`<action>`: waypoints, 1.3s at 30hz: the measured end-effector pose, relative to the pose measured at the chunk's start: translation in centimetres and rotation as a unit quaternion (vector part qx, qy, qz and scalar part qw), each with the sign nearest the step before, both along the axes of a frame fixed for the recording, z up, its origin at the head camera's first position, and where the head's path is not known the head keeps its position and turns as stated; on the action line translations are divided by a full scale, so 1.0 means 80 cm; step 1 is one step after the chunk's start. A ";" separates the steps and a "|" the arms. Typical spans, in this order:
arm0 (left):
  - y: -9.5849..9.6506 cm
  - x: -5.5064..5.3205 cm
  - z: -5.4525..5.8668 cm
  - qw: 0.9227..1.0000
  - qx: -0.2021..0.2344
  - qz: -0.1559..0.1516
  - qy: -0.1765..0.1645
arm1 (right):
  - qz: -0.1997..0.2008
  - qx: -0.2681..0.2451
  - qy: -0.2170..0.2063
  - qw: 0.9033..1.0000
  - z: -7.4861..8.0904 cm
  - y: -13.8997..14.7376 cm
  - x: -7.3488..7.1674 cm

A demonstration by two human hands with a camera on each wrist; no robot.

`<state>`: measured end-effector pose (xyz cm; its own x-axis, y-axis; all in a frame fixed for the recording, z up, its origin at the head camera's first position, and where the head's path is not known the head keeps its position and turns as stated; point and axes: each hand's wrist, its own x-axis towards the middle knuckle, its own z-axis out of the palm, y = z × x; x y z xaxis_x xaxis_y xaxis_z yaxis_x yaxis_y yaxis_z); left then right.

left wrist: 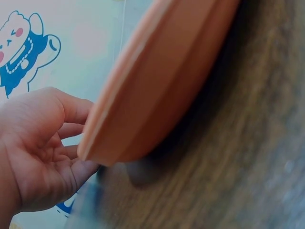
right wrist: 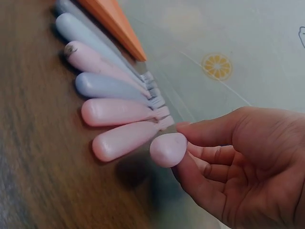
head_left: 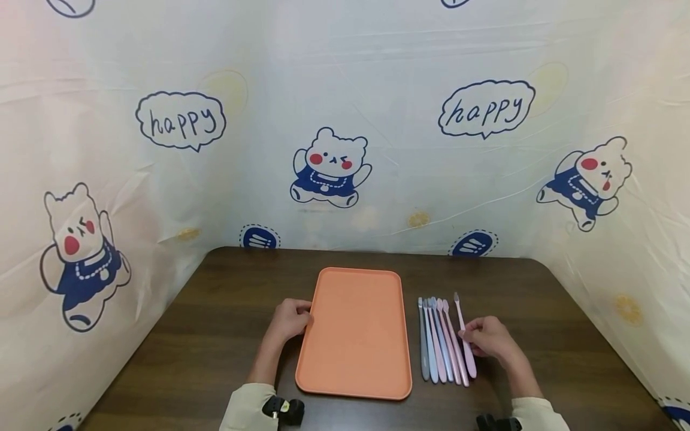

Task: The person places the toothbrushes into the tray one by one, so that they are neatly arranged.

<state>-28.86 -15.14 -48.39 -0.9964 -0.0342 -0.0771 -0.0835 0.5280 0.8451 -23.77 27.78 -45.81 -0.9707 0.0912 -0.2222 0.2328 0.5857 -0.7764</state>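
Note:
At the right side of the table, my right hand (head_left: 489, 338) pinches a pink toothbrush (head_left: 470, 363) between thumb and fingers. Its rounded handle end (right wrist: 167, 150) points at the right wrist camera, raised over the wood with a shadow below. Just left of it lies a row of several toothbrushes (head_left: 439, 359), pink and blue, side by side with heads toward the far edge. My left hand (head_left: 290, 320) grips the left rim of an orange tray (head_left: 353, 335). In the left wrist view, thumb and fingers close around the tray's edge (left wrist: 143, 95).
The dark wooden table (head_left: 178, 335) carries the tray near its middle, with the toothbrush row right beside it. A pale printed curtain (head_left: 345, 78) with bears and lettering surrounds the table at the back and sides.

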 end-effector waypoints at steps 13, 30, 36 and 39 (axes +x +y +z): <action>-0.007 0.003 0.000 1.000 0.005 0.001 -0.008 | -0.006 -0.027 0.015 0.999 -0.004 -0.026 0.001; -0.002 0.000 -0.002 1.000 0.012 -0.001 -0.001 | -0.011 -0.052 0.048 0.997 0.002 -0.049 -0.002; -0.003 -0.002 -0.001 1.000 0.010 -0.003 -0.001 | -0.004 -0.060 0.059 0.996 0.003 -0.060 -0.001; -0.002 0.000 -0.001 1.000 0.012 -0.002 -0.001 | -0.005 -0.064 0.055 0.996 0.004 -0.066 -0.001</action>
<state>-28.86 -15.33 -48.51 -0.9963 -0.0283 -0.0806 -0.0838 0.5082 0.8572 -23.89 22.49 -45.49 -0.9889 0.0785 -0.1259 0.1482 0.4793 -0.8651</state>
